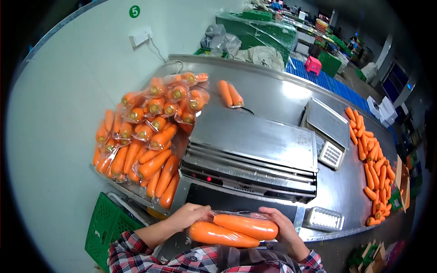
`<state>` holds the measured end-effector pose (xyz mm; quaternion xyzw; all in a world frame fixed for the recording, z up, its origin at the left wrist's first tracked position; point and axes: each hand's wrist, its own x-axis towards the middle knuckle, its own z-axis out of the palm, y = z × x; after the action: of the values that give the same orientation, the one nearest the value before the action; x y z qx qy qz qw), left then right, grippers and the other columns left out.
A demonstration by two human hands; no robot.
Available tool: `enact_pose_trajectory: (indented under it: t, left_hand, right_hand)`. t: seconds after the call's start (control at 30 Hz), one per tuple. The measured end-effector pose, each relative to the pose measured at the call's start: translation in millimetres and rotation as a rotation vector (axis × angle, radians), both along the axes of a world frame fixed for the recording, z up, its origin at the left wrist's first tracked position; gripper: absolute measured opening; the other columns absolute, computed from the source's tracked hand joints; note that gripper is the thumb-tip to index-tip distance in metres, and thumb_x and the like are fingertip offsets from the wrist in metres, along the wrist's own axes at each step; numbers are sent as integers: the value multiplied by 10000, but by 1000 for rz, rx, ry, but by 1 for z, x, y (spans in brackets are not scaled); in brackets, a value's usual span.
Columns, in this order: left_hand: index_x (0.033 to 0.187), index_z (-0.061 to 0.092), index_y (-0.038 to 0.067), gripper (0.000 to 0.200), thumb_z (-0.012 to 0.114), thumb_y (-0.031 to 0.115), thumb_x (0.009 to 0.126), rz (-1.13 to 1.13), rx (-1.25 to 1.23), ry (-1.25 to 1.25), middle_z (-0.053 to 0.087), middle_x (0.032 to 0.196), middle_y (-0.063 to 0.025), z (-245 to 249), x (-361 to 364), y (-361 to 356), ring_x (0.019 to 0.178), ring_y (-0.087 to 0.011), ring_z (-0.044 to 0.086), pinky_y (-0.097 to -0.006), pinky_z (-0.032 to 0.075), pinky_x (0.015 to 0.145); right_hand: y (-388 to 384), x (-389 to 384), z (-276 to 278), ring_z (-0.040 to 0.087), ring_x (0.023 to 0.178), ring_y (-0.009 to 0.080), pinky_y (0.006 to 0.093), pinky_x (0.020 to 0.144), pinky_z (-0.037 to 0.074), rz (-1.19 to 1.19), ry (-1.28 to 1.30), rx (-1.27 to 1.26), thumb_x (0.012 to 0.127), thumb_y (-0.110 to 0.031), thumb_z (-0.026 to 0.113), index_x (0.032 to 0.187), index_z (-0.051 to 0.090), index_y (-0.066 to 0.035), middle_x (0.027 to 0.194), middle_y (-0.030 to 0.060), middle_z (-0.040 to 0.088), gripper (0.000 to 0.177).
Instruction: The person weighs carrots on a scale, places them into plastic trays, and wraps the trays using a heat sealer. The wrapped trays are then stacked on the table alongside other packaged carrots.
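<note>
Close to my body I hold a plastic-wrapped pack of carrots [246,226], two large ones lying side by side under clear film. My left hand [190,215] grips the film at the pack's upper left. Around the right end curls my right hand [283,226], its fingers partly hidden. Just beyond the pack stands a metal film-wrapping machine [252,145] with a small red light on its front. Wrapped carrot packs [145,132] are heaped to the left of it, and another wrapped pack [231,94] lies behind it.
A weighing scale [325,123] stands right of the machine. Loose carrots [374,168] cover the table's right end. A clear box of small white items [324,219] sits by the front edge. A green crate [107,227] is at lower left, beside the white wall [68,123].
</note>
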<state>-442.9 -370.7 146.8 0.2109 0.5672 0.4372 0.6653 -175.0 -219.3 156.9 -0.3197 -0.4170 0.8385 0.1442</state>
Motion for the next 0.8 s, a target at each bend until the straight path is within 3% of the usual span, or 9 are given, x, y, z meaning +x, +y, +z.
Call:
enact_pose_trajectory:
  t: [0.03,0.23,0.27,0.3,0.33,0.47,0.6,0.7,0.8]
  left_hand:
    - [1018,613,-53,402,467,314,945,20,35,50,643,944,-102,8,-13,3,842,-138,609,-257,468,777]
    - [1070,550,-33,350,497,276,914,678,431,22,621,990,-142,74,-109,45,860,-229,632,-358,521,766]
    - [1076,559,-39,327,493,241,919,775,540,-93,622,984,-128,82,-125,61,845,-209,629,-332,510,768]
    - [1068,556,-31,337,473,265,930,852,634,-101,605,1034,-124,87,-144,80,898,-210,613,-337,503,780]
    - [1110,533,-20,362,455,289,939,930,720,-89,590,1077,-112,83,-168,103,938,-215,602,-353,497,804]
    - [1145,509,28,325,470,268,929,990,885,-113,574,1117,-99,60,-267,179,1034,-255,559,-440,478,851]
    - [1164,446,18,343,507,236,906,1156,555,-9,516,1117,-144,24,-315,216,1019,-325,542,-483,455,894]
    - [1190,402,-28,419,551,221,889,1013,633,-90,491,1142,-214,38,-292,213,1008,-330,551,-413,467,912]
    - [1139,437,-58,386,548,216,891,1007,601,-123,514,1104,-202,38,-267,203,970,-296,566,-371,484,884]
  right_hand:
    - [1,-4,-1,472,1184,265,330,952,430,17,112,-81,954,-321,407,1304,349,16,1345,207,405,490]
    - [2,-8,-28,513,1105,352,447,848,459,58,98,-28,937,-285,460,1228,440,-4,1263,212,475,406]
    - [2,-5,-32,506,1108,356,448,876,437,70,63,-96,893,-231,527,1208,463,-27,1242,207,485,382]
    - [-13,-17,6,591,832,186,297,705,483,1,38,32,945,-240,466,1120,516,-10,988,122,606,293]
    - [-6,-5,-9,550,1009,228,338,848,456,131,11,27,948,-244,460,1234,428,3,1179,170,531,379]
    - [-5,9,-25,568,960,212,317,815,468,74,-68,97,949,-221,459,1199,458,10,1108,152,573,341]
    - [4,40,-44,595,880,201,305,750,498,-213,-168,160,941,-236,469,1183,470,13,1052,148,597,347]
    - [18,85,-60,607,793,195,296,679,505,-580,-196,107,914,-260,506,1152,505,20,937,134,610,368]
    - [26,141,-67,592,775,179,310,731,485,-827,-408,434,916,-251,496,1127,548,11,895,93,598,340]
